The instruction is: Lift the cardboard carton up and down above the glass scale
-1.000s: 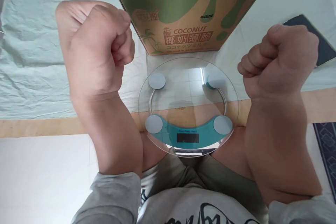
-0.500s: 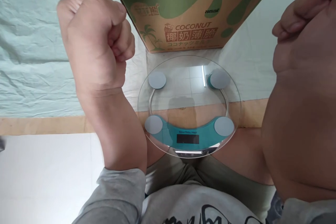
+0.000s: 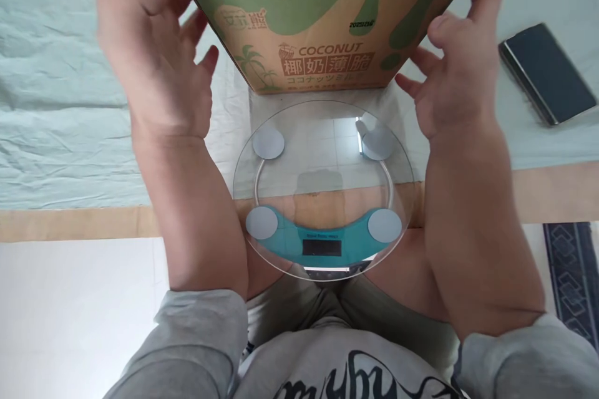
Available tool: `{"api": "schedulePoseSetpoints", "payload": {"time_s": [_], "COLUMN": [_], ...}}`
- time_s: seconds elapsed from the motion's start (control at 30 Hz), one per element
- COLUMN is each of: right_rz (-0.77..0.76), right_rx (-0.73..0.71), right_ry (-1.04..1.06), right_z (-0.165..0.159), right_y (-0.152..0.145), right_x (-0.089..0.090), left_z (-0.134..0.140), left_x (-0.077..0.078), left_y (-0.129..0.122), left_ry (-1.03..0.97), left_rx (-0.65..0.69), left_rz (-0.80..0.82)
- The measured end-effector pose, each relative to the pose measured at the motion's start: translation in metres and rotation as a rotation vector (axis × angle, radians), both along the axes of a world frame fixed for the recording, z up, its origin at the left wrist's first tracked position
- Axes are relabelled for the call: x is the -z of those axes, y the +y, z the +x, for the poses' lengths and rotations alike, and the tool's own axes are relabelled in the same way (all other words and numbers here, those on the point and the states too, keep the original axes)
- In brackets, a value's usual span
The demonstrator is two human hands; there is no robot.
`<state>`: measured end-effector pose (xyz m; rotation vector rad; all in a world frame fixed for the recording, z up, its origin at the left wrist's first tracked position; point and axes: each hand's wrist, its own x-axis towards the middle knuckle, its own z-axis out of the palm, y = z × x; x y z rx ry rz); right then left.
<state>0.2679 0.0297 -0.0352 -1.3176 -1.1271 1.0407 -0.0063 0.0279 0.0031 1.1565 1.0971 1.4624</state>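
- Left hand (image 3: pixel 150 62) and right hand (image 3: pixel 456 68) were spread open, flanking the cardboard box (image 3: pixel 322 25) sides; firm contact could not be confirmed.
- Box stood on the sheeted bed (image 3: pixel 56 124), behind the glass scale (image 3: pixel 322 190) at the bed's near edge.
- Phone (image 3: pixel 546 73) lay toward the right edge.

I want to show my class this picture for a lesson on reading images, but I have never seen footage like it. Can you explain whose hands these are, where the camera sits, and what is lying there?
The camera is worn on a person's head and looks down, so both hands are their own. The left hand and right hand are open at either side of a cardboard box printed COCONUT; a firm grip is not clear. In front lies a round glass scale. A dark phone lies on the pale green cloth.
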Motion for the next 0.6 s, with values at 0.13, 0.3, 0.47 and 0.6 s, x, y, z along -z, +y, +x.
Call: {"api": "schedulePoseSetpoints", "payload": {"time_s": [0.13, 0.3, 0.47, 0.6], "right_rz": [0.013, 0.018, 0.15, 0.222], "right_rx": [-0.089, -0.129, -0.174, -0.198], "right_ry": [0.04, 0.009, 0.06, 0.104], "right_z": [-0.005, -0.001, -0.011, -0.013], "right_y": [-0.005, -0.001, -0.007, -0.009], "right_x": [-0.006, -0.006, -0.007, -0.011], "left_z": [0.003, -0.003, 0.004, 0.005], "left_x": [-0.001, 0.003, 0.009, 0.014], "left_y": [0.001, 0.002, 0.007, 0.007], "left_ry": [-0.062, -0.014, 0.054, 0.027], "left_rx": [0.164, 0.272, 0.103, 0.087], "left_rz": [-0.084, -0.086, -0.049, 0.003]}}
